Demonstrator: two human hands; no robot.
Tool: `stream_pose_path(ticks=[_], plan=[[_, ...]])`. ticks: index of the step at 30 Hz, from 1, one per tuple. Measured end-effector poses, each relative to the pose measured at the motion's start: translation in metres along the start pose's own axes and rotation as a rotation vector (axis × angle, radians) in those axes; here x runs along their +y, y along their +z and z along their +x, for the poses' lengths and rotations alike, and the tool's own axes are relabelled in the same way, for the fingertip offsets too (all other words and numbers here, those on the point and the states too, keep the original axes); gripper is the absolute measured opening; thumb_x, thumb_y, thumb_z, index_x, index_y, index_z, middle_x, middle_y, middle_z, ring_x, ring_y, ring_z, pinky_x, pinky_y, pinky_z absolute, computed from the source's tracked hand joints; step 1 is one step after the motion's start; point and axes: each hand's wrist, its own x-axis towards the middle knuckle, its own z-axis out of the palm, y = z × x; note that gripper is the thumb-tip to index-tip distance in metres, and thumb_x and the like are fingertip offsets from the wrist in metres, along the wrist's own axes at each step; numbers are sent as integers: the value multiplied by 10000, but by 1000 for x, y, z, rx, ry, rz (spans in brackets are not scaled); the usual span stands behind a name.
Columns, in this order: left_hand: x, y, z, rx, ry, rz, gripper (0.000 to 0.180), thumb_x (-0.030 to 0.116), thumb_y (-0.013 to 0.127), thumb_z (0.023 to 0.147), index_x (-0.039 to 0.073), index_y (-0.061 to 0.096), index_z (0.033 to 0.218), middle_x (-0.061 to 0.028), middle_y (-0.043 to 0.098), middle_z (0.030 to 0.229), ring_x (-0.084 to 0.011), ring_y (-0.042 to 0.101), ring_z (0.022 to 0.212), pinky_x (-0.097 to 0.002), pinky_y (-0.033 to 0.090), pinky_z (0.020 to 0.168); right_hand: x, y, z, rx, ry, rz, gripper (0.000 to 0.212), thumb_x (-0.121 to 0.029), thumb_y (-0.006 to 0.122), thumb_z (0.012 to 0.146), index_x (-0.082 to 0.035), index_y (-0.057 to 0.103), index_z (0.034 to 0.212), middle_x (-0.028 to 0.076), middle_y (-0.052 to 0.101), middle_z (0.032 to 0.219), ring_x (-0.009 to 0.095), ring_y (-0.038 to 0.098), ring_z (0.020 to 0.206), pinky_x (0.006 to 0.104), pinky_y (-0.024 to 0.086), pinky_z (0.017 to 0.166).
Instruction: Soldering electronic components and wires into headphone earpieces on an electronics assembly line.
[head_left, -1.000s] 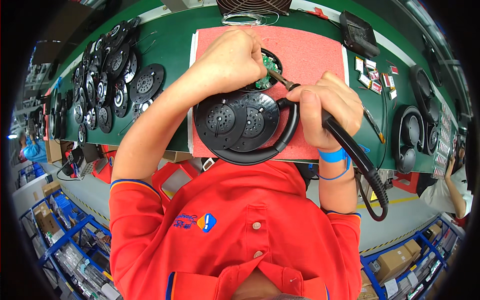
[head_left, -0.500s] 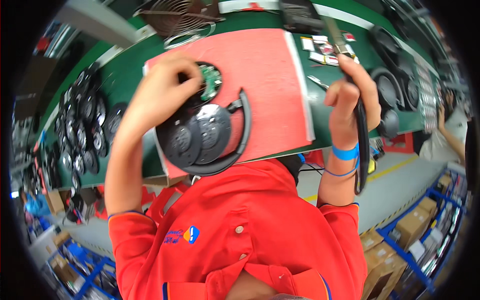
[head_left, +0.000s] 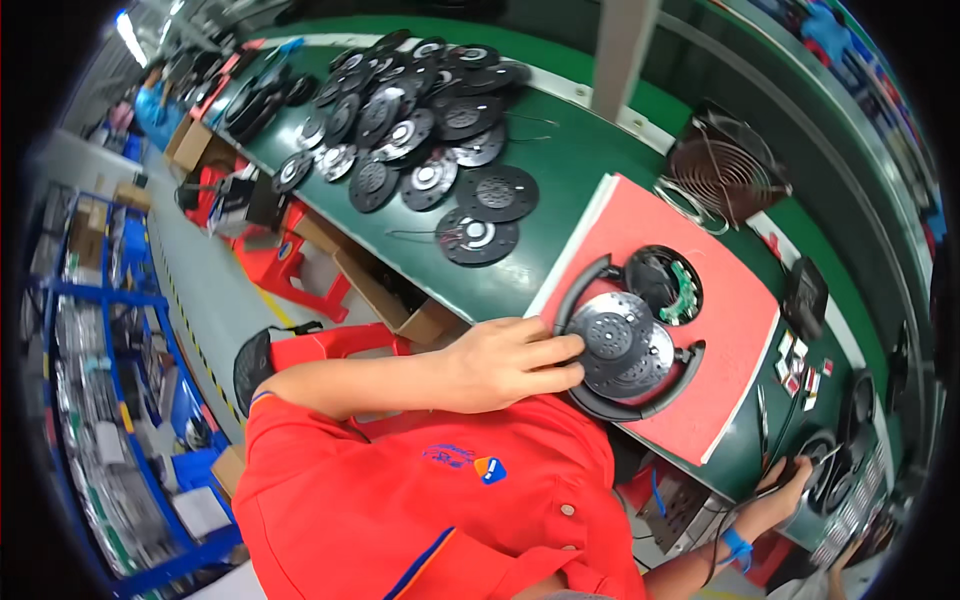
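Note:
Black headphones with a curved headband (head_left: 660,402) lie on a pink mat. Their far ear cup (head_left: 660,287) is uncovered and shows a green circuit board (head_left: 683,292). Two round black speaker plates with perforated centres overlap at the near side; the upper speaker plate (head_left: 611,333) is at the fingertips of my left hand (head_left: 515,365). Those fingers are curled against its left edge; the thumb is partly hidden. Low at the right, beyond the mat, my right hand (head_left: 785,497) grips a black-handled soldering iron (head_left: 774,488) with a thin metal tip and a trailing cord.
Many similar speaker plates (head_left: 400,130) cover the green bench (head_left: 560,150) at the left. A dark coil-fronted box (head_left: 725,165) stands behind the pink mat (head_left: 720,370). Small wrapped parts (head_left: 795,365) and tweezers (head_left: 763,420) lie right of it. A blue-framed shelf (head_left: 95,300) is at far left.
The view has swung left. My left hand has moved from the ear cup with the circuit board to the speaker plate. My right hand has lowered the soldering iron to the bench's right side.

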Motion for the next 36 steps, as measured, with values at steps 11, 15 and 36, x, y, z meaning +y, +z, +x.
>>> stream_pose_path(ticks=[11, 15, 36], plan=[[-12, 16, -7, 298, 147, 22, 146, 106, 661, 690, 54, 607, 815, -42, 595, 923, -148, 560, 683, -239, 431, 506, -86, -101, 47, 109, -488, -89, 185, -26, 678, 807, -7, 553, 942, 128, 558, 859, 245, 527, 701, 350, 465, 672], [-22, 7, -6, 273, 236, 6, 129, 111, 626, 703, 57, 557, 798, -25, 537, 848, -129, 510, 624, -254, 416, 497, -120, -101, 67, 59, -485, 122, 150, -65, 696, 808, -13, 573, 877, 126, 563, 792, 244, 540, 679, 335, 467, 657], [-316, -28, 197, 78, -443, 494, 163, 164, 647, 673, 111, 659, 826, -83, 658, 886, -274, 659, 804, -390, 530, 658, -187, 16, 93, -176, -979, 503, 260, 90, 628, 719, -53, 486, 883, 193, 618, 1072, 333, 583, 921, 393, 462, 790]])
